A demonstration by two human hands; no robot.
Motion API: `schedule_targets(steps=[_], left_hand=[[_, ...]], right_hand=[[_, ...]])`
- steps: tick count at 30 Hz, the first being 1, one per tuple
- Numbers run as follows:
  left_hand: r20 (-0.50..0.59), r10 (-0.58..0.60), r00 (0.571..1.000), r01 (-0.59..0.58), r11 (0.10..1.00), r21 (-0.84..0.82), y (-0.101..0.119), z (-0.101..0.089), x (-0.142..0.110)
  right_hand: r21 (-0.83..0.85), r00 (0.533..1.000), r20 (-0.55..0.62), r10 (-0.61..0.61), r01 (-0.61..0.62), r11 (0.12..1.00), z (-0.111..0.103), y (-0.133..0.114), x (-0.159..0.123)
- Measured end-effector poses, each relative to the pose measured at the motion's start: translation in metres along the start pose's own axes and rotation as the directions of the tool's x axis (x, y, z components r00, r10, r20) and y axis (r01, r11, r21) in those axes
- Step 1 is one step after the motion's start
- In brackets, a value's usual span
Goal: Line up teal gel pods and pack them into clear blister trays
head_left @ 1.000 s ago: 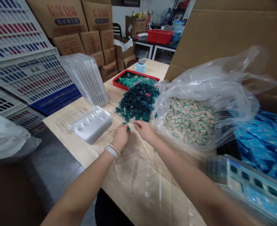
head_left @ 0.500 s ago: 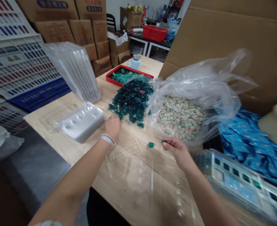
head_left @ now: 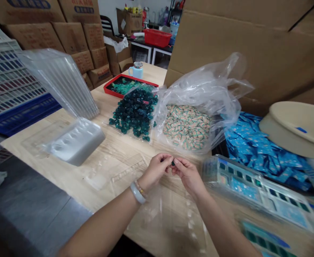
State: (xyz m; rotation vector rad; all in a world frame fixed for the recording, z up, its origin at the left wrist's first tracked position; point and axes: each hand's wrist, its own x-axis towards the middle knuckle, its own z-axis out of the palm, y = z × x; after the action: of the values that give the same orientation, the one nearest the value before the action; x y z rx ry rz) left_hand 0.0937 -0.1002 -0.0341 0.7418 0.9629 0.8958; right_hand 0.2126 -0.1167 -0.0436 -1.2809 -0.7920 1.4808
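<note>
My left hand (head_left: 157, 169) and my right hand (head_left: 187, 175) meet above the wooden table, fingertips pinched together. A small dark green piece (head_left: 173, 163) shows between the fingertips of both hands. Part of what the fingers hold is hidden. Beneath and around my hands lies a clear plastic tray (head_left: 135, 167). Beyond them is a heap of glossy dark green pieces (head_left: 135, 112) on clear plastic. To its right, an open clear bag (head_left: 199, 85) holds many small beige and green pieces (head_left: 186, 126).
Stacked clear trays (head_left: 78, 141) lie at the left, with taller upright ones (head_left: 66, 84) behind. Filled clear packs (head_left: 255, 189) lie at the right, near blue sachets (head_left: 263, 150) and a cream basin (head_left: 298, 125). A red-rimmed tray (head_left: 112, 91) and blue mug (head_left: 137, 70) stand farther back.
My left hand has left the edge of the dark green heap and moved right to meet my right hand. The loose green piece on the table no longer shows. The view has turned right.
</note>
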Motion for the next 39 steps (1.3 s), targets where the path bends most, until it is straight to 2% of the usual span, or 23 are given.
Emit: schedule_targets(steps=[3, 6, 10, 12, 14, 16, 19, 23, 25, 27, 29, 31, 33, 35, 37, 39], left_hand=[[0.004, 0.012, 1.000, -0.012, 1.000, -0.024, -0.005, 0.005, 0.001], [0.045, 0.005, 0.999, -0.002, 0.998, -0.064, -0.008, 0.004, -0.002], [0.110, -0.011, 0.994, 0.021, 0.996, -0.087, -0.013, 0.002, -0.010], [0.097, -0.017, 0.995, 0.020, 0.999, -0.032, -0.017, 0.001, -0.011], [0.052, -0.013, 0.999, 0.011, 0.999, 0.050, -0.021, 0.002, -0.011], [0.007, -0.009, 1.000, 0.009, 0.996, 0.089, -0.023, 0.004, -0.012], [0.009, -0.032, 0.999, 0.031, 0.999, 0.040, -0.022, 0.008, -0.014], [0.036, -0.063, 0.997, 0.060, 0.996, 0.065, -0.021, 0.006, -0.017], [0.034, 0.025, 0.999, -0.031, 0.978, 0.205, -0.022, 0.002, -0.018], [0.076, 0.203, 0.976, -0.216, 0.882, 0.418, -0.025, -0.001, -0.021], [0.216, 0.345, 0.914, -0.402, 0.689, 0.603, -0.027, -0.004, -0.025], [0.357, 0.373, 0.856, -0.510, 0.502, 0.699, -0.027, -0.005, -0.029], [0.410, 0.349, 0.842, -0.526, 0.367, 0.767, -0.026, -0.005, -0.033], [0.394, 0.337, 0.855, -0.489, 0.272, 0.829, -0.024, -0.006, -0.036], [0.361, 0.348, 0.865, -0.453, 0.231, 0.861, -0.020, -0.009, -0.034], [0.301, 0.403, 0.864, -0.426, 0.269, 0.864, -0.018, -0.015, -0.029]], right_hand=[[0.029, 0.996, -0.063, -0.068, 0.070, 0.997, 0.005, 0.004, -0.006], [0.076, 0.990, -0.108, -0.086, 0.094, 0.993, 0.006, 0.006, -0.009], [0.169, 0.994, -0.109, 0.015, 0.003, 0.986, 0.005, 0.010, -0.013], [0.199, 0.992, -0.096, 0.081, -0.060, 0.978, 0.005, 0.014, -0.014], [0.188, 0.989, -0.120, 0.082, -0.058, 0.980, 0.006, 0.017, -0.014], [0.117, 0.983, -0.185, 0.002, 0.020, 0.993, 0.007, 0.019, -0.014], [-0.082, 0.954, -0.241, -0.176, 0.160, 0.984, 0.010, 0.015, -0.018], [-0.255, 0.942, -0.129, -0.311, 0.272, 0.928, 0.011, 0.011, -0.034], [-0.256, 0.943, -0.076, -0.324, 0.295, 0.921, 0.007, 0.013, -0.043], [-0.198, 0.957, -0.071, -0.282, 0.263, 0.944, 0.000, 0.020, -0.049], [-0.078, 0.980, -0.081, -0.183, 0.176, 0.981, -0.007, 0.027, -0.051], [0.050, 0.994, -0.066, -0.083, 0.086, 0.995, -0.013, 0.032, -0.051], [0.109, 0.999, -0.026, -0.031, 0.034, 0.993, -0.014, 0.033, -0.049], [0.101, 1.000, 0.026, -0.009, 0.006, 0.995, -0.013, 0.031, -0.045], [0.022, 0.997, 0.073, -0.013, 0.012, 1.000, -0.011, 0.027, -0.037], [-0.164, 0.991, 0.097, -0.088, 0.103, 0.981, -0.010, 0.021, -0.023]])
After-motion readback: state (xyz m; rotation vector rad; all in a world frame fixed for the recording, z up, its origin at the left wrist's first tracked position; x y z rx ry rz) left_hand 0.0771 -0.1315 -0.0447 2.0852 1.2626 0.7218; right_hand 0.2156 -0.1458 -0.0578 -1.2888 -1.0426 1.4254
